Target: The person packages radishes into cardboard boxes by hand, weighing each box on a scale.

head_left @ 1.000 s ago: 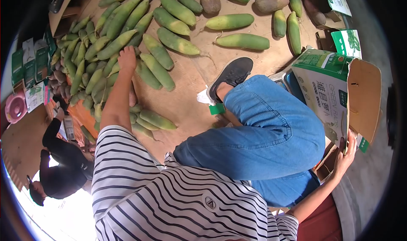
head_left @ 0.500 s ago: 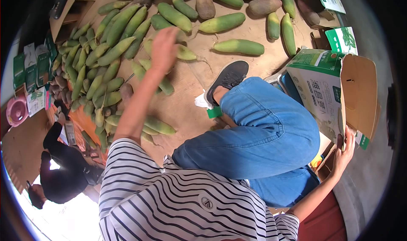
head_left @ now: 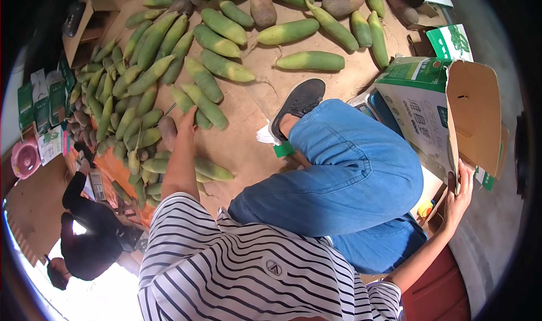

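My left hand [head_left: 187, 121] reaches down at the edge of the radish pile, its fingers closed around a green radish [head_left: 182, 99]. Another green radish [head_left: 205, 107] lies right beside it, and part of the grip is hidden by the hand itself. On the right, my right hand [head_left: 460, 194] grips the edge of a green-and-white carton [head_left: 415, 103]. The carton is tilted, with its brown flap [head_left: 474, 112] standing open. A few green radishes, such as one long radish [head_left: 310, 61], lie apart from the pile.
Reddish-brown radishes [head_left: 263, 9] lie among the green ones at the back. My shoe [head_left: 302, 103] rests on the brown board [head_left: 254, 137] near white paper [head_left: 263, 134]. At left are a pink round object [head_left: 26, 158] and another person [head_left: 90, 230] in dark clothes.
My left hand has come back toward me and down onto a radish at the pile. Another green radish now lies at the back right. My right hand stays on the carton.
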The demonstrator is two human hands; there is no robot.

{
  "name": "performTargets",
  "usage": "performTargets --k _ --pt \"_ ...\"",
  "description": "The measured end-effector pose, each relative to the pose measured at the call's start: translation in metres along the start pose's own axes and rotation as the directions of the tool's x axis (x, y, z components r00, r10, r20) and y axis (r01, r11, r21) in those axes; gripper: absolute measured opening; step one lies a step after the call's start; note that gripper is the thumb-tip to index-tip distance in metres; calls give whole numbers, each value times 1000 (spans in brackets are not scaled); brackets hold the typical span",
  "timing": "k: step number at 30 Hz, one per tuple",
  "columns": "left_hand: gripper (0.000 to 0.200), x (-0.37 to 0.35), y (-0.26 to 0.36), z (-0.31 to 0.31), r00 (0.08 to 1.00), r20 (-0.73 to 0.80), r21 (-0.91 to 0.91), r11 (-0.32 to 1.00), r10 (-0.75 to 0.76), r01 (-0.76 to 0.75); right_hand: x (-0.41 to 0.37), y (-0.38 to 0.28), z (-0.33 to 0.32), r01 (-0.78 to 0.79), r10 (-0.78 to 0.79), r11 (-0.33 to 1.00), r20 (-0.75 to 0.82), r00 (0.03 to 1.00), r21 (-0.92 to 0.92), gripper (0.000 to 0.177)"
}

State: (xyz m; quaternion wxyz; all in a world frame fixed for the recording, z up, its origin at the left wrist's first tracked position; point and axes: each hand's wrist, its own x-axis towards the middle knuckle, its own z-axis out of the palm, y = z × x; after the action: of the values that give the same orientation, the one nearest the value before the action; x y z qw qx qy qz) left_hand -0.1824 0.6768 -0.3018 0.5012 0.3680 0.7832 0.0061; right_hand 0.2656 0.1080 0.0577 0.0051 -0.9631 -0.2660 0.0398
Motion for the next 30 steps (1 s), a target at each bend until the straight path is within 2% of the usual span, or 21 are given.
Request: performTargets --k 3,6,7,8,9,10,12,14,15,17,19,20,23,26,28,29,30 --pt "67 -17 5 3 997 49 -24 998 51 -50 -2 0 -1 -59 59 998 1 998 -2 41" --pt "65 -34 -11 5 983 160 -214 975 94 -58 -1 -2 -1 -91 90 995 41 995 33 41" --pt "64 -38 -15 5 972 216 -193 980 94 -51 -1 0 1 -86 85 996 30 996 26 41" --pt "62 -42 -20 8 965 197 -237 963 176 -127 -1 3 1 -80 80 997 24 997 17 41" --pt "61 -72 -14 21 952 170 -279 939 255 -202 0 6 2 -28 28 999 -3 1000 -15 40" --pt "59 -103 -4 34 933 136 -320 906 333 -277 1 5 2 -39 39 999 0 999 -2 39" --pt "56 -141 30 63 898 186 -232 906 400 -355 4 2 1 -57 57 998 6 998 26 38" --pt "60 -190 71 92 792 292 -390 823 535 -413 4 2 3 -23 23 1000 -17 1000 8 37" --pt "63 -184 77 95 750 216 -393 759 624 -518 3 4 3 -19 19 1000 -25 1000 7 37" --pt "69 -169 95 104 611 74 -368 591 788 -718 2 3 2 -31 32 998 -18 999 50 37" --pt "72 -118 80 90 620 -57 42 622 782 -782 3 -2 -1 -65 65 996 10 998 66 37" --pt "73 -95 70 84 609 -122 251 618 784 -745 2 -4 -3 -82 80 994 31 996 70 37" --pt "75 -67 53 76 608 -234 654 586 758 -479 1 -5 -4 -52 50 997 31 998 50 38" --pt "70 -21 41 52 789 -238 482 774 566 -410 3 -5 -3 -35 34 998 26 999 60 38" --pt "65 37 10 37 932 -85 239 915 353 -324 3 -4 -4 -41 40 998 30 999 55 38" --pt "63 52 1 35 969 23 125 961 247 -248 4 -4 -3 -46 45 998 22 999 46 38" --pt "61 48 1 36 967 14 147 957 253 -252 3 -3 -2 -40 38 997 21 999 61 38"
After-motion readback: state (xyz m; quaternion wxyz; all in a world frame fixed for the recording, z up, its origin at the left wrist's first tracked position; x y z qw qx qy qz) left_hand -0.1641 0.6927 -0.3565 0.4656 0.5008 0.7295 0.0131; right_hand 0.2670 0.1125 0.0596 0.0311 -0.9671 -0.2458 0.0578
